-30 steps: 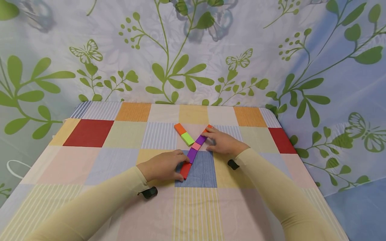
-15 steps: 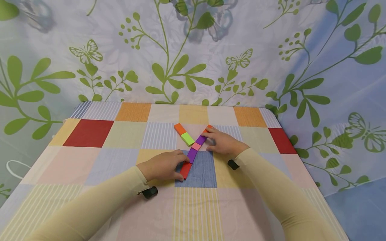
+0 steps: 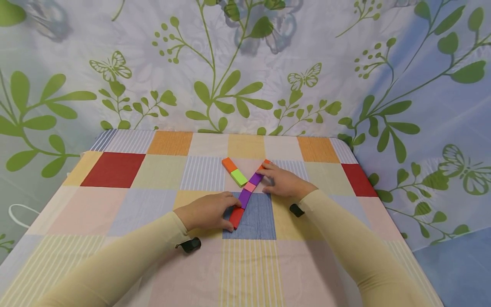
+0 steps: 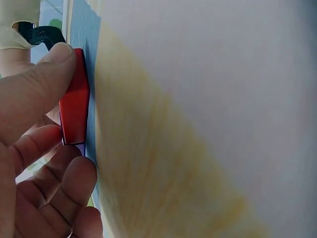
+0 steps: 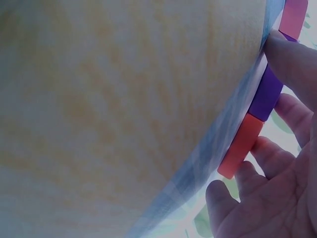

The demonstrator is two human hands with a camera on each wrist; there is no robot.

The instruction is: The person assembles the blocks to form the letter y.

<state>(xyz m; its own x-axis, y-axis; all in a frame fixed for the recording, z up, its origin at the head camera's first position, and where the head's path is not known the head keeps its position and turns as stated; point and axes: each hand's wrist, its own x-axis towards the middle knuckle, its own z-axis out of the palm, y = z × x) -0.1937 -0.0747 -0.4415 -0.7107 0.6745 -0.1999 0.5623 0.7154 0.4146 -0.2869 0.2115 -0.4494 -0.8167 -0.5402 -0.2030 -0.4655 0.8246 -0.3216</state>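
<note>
Colored rectangular blocks form a slanting row on the patchwork cloth. My left hand (image 3: 209, 210) pinches the red block (image 3: 236, 218) at the near end, thumb at its near end and index finger at its far end, also clear in the left wrist view. Beyond it lie a purple block (image 3: 244, 198), a pink block (image 3: 249, 187), a second purple block (image 3: 255, 178) and an orange block (image 3: 266, 163). My right hand (image 3: 285, 182) rests its relaxed fingers on the far purple and orange blocks, partly hiding them. Its thumb sits beside the row.
Left of the row's far half, a lime green block (image 3: 239, 177) and another orange block (image 3: 229, 164) lie end to end, slanting toward the pink block. The patchwork cloth (image 3: 249, 273) covers the table. A leaf-patterned curtain (image 3: 153, 76) hangs behind, and a white cable (image 3: 17, 217) loops at left.
</note>
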